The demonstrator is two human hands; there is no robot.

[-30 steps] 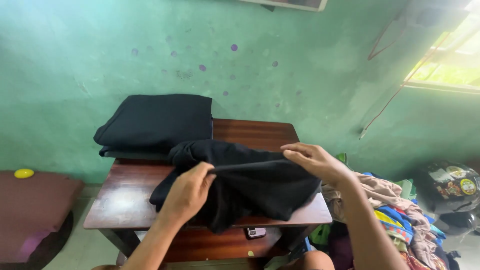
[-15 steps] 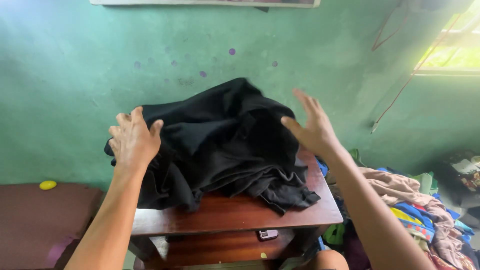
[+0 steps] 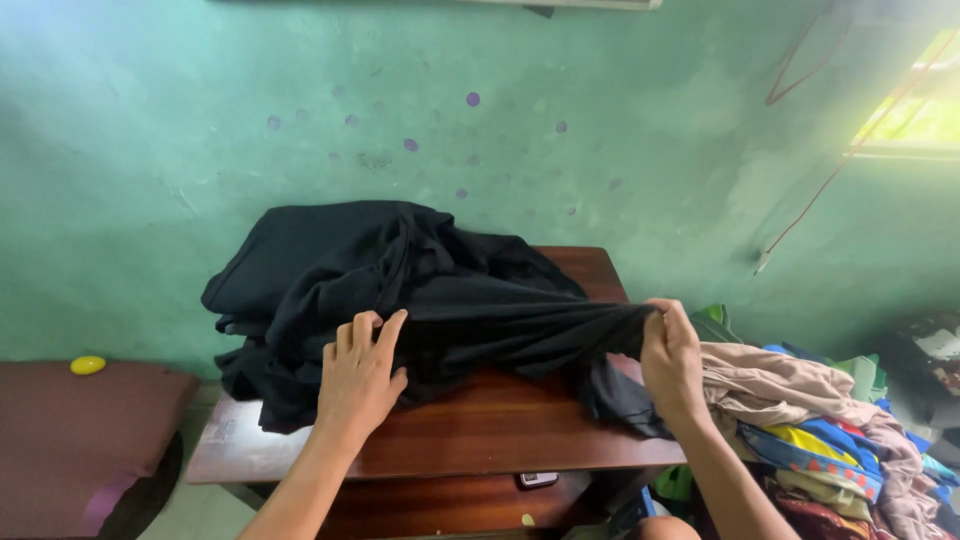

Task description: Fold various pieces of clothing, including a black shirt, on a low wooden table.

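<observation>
A loose black garment (image 3: 470, 300) lies spread over the wooden table (image 3: 480, 430), partly covering a folded black stack (image 3: 275, 265) at the back left. My left hand (image 3: 362, 375) pinches the garment's front edge near the table's middle. My right hand (image 3: 670, 355) grips the same edge at the table's right side. The cloth is stretched taut between the two hands.
A heap of mixed coloured clothes (image 3: 820, 420) lies right of the table. A phone (image 3: 538, 480) sits on the table's lower shelf. A dark red seat (image 3: 80, 430) with a yellow object (image 3: 88, 365) stands at the left. A green wall is behind.
The garment, tossed up toward the wall with both hands open half a second ago, has landed on the table. Both hands have come down and gripped its front edge, pulling it taut.
</observation>
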